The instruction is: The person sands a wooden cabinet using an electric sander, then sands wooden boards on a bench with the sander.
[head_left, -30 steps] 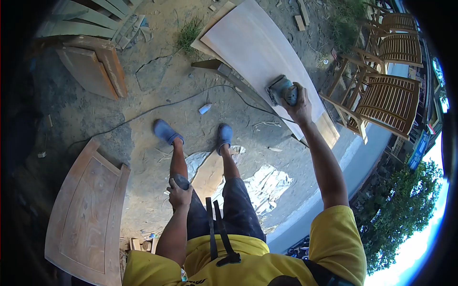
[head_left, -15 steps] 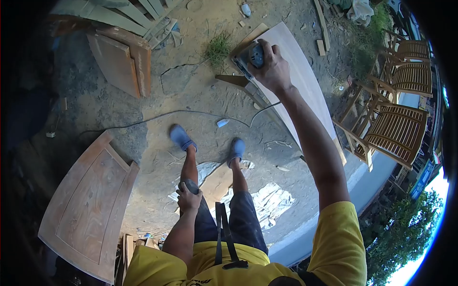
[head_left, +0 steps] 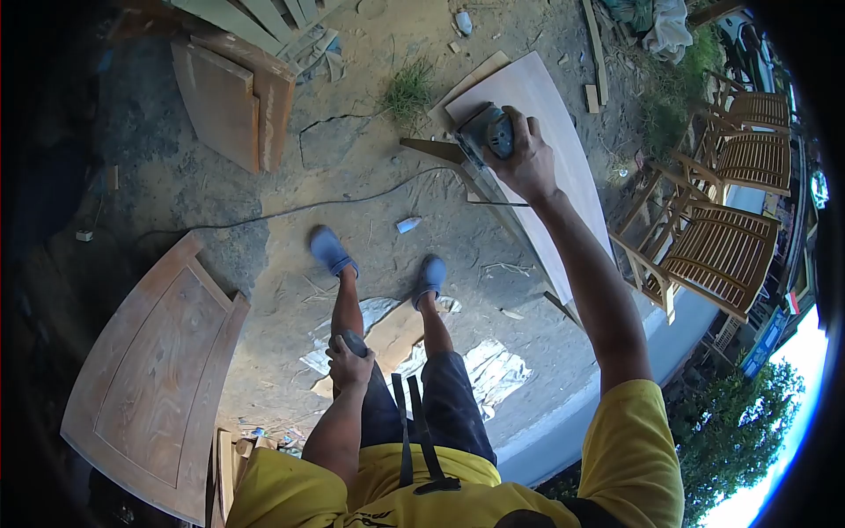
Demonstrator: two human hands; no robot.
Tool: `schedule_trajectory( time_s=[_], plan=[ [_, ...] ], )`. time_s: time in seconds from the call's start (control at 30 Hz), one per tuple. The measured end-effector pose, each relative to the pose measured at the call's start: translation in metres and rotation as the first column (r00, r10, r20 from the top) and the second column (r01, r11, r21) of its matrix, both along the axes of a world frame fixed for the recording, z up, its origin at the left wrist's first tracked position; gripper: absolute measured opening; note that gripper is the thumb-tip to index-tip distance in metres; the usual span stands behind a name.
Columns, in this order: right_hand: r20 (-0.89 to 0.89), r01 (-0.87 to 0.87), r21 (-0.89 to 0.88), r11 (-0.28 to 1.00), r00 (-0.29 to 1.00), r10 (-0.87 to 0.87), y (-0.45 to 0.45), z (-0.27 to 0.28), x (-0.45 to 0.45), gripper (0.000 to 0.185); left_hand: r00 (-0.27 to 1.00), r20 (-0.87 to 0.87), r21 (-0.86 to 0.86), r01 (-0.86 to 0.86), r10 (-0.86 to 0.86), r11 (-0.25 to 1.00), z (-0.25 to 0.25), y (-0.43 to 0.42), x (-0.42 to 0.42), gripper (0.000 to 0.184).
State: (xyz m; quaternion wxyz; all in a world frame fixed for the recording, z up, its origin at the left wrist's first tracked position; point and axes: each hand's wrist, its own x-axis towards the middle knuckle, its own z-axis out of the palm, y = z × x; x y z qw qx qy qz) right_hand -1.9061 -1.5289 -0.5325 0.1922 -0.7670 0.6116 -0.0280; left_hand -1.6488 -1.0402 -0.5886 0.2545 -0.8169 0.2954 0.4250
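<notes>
The right hand (head_left: 528, 169) has fingers clamped around a grey-blue power sander (head_left: 486, 132) on the pale wooden panel (head_left: 570, 158), apparently sanding; moving it calls for even pressure. The left hand's (head_left: 350, 368) fingers close around a dark rounded object (head_left: 355, 342).

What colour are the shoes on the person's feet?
The shoes are greyish blue, both alike; the head view shows them best.

Worker's clothing: a yellow short-sleeved T-shirt (head_left: 475, 506), its sleeves (head_left: 629, 440) loose and wide, with dark lettering (head_left: 374, 517) across part of the front. Two narrow black straps (head_left: 422, 431) hang down the middle. Dark knee-length shorts (head_left: 456, 409), marked with pale smudges; blue-grey closed-toe clogs (head_left: 330, 250), each with a heel strap.
</notes>
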Motion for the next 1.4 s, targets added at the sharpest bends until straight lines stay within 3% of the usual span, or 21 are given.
schedule_trajectory(
  time_s=[0.1, 0.27, 0.6, 0.73, 0.9, 1.23, 1.4],
  plan=[
    [0.03, -0.053, -0.033, 0.998, 0.998, 0.054, -0.032, -0.005, 0.05, 0.073, 0.995, 0.048, -0.018, 0.085, -0.084, 0.996, 0.003, 0.003, -0.002, 0.097],
    [0.07, -0.047, -0.087, 0.995, 0.996, 0.054, -0.038, -0.014, 0.061, 0.073, 0.999, 0.004, 0.023, 0.035, -0.035, 0.999, 0.005, 0.003, 0.0, 0.099],
    [0.034, 0.179, 0.023, 0.984, 0.983, -0.179, 0.096, 0.003, -0.078, 0.074, 0.993, 0.033, 0.018, 0.11, -0.111, 0.994, 0.004, 0.005, -0.006, 0.095],
    [-0.006, 0.216, -0.027, 0.976, 0.976, -0.216, 0.159, -0.004, -0.157, 0.075, 0.99, 0.015, 0.021, 0.137, -0.137, 0.99, 0.009, -0.002, -0.003, 0.095],
    [-0.084, 0.402, -0.057, 0.914, 0.91, -0.406, 0.197, -0.003, -0.215, 0.08, 0.99, 0.01, 0.033, 0.143, -0.144, 0.989, 0.004, 0.0, 0.0, 0.094],
    [0.001, 0.21, -0.015, 0.978, 0.978, -0.21, 0.026, -0.005, -0.1, 0.078, 0.983, 0.028, 0.041, 0.178, -0.179, 0.983, 0.004, -0.007, -0.005, 0.095],
    [0.056, 0.168, -0.14, 0.976, 0.985, -0.161, -0.05, -0.021, -0.041, 0.078, 0.984, 0.029, 0.083, 0.171, -0.174, 0.982, 0.005, -0.012, -0.01, 0.097]
  ],
)
